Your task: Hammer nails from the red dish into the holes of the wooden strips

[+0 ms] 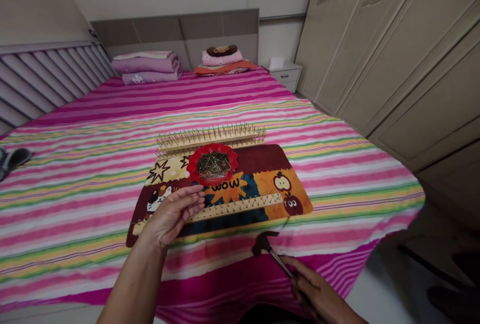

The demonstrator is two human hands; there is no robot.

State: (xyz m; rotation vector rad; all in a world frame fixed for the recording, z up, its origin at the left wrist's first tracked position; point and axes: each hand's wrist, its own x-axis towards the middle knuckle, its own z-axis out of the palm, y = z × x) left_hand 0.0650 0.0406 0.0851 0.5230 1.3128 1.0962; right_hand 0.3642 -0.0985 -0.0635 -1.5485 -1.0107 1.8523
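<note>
My left hand (178, 211) is above a wooden strip (232, 206) studded with short rows of nails, just in front of a red scalloped bowl (192, 168). Its fingers are drawn together; whatever they hold is too small to make out. Loose nails (213, 164) fill the bowl. Low on the right, my right hand (313, 284) grips a claw hammer (278, 260) by its handle, the head over the front of the bed. Bowl and strip rest on a patterned mat (258, 159). The strip's left part is partly hidden by my left hand.
Behind the bowl lie more wooden strips (210, 140) bristling with upright nails. The striped bed cover (348, 164) spreads all around the mat. Folded bedding (150, 66) is stacked by the headboard, a nightstand (287, 75) stands beyond, and a wardrobe (375, 54) lines the right.
</note>
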